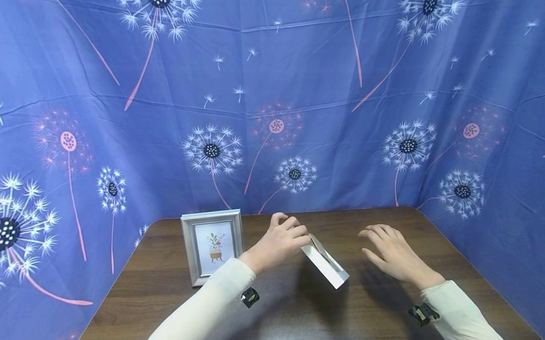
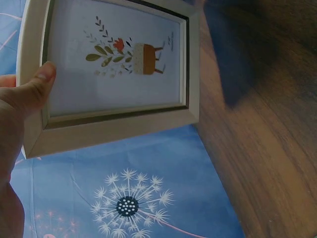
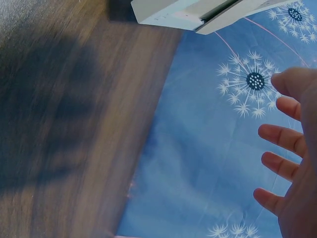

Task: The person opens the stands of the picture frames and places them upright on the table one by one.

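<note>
Left hand: the left hand (image 1: 281, 239) grips the top edge of a white picture frame (image 1: 325, 260), fingers curled over it; in the wrist view its thumb (image 2: 34, 87) presses on the frame's front border.
Held frame: tilted, its lower corner close to or on the tabletop (image 1: 304, 314) (contact cannot be told), near the middle between the two hands; it shows a flower-pot print behind glass.
Right hand: the right hand (image 1: 392, 256) hovers just right of the frame, fingers spread and relaxed, holding nothing.
Second frame: a silver standing frame (image 1: 213, 244) with a similar print stands upright at the left rear of the tabletop, apart from the held one.
Backdrop: blue dandelion-print cloth (image 1: 269, 90) surrounds the tabletop on three sides.
Doing it well: judged from the tilt, one-handed hold is slightly precarious; bringing the free hand to the opposite edge would steady the frame, and keeping the thumb on the border avoids smudging the glass.
</note>
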A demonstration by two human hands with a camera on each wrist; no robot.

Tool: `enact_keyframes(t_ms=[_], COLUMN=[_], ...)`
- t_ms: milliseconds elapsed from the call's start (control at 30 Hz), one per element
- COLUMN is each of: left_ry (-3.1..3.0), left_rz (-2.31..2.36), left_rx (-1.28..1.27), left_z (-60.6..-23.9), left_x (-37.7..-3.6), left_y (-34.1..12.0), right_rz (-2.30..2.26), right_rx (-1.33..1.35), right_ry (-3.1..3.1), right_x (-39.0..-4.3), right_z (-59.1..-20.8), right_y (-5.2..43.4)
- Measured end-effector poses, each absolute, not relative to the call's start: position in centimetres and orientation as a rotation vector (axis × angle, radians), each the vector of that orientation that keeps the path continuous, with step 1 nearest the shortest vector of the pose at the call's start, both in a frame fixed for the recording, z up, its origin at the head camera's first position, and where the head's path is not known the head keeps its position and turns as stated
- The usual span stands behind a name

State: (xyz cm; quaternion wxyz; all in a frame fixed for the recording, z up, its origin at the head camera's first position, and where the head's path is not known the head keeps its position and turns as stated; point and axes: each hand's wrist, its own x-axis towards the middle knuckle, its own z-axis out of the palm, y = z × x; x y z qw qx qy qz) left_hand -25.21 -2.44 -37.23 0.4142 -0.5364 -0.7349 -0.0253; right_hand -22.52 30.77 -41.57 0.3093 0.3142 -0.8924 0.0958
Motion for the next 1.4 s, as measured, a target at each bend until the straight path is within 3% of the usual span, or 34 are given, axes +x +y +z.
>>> enact_keyframes(t_ms=[1400], left_ry=[-1.632], left_rz=[-0.325], left_rx=[-1.326], left_z=[-39.9], left_x=[-24.7], left_y=[-3.5], right_rz=[0.207], right_rx=[0.975], right_ry=[-2.357], right_x=[-23.5], right_z=[-41.7], right_y=[29.5])
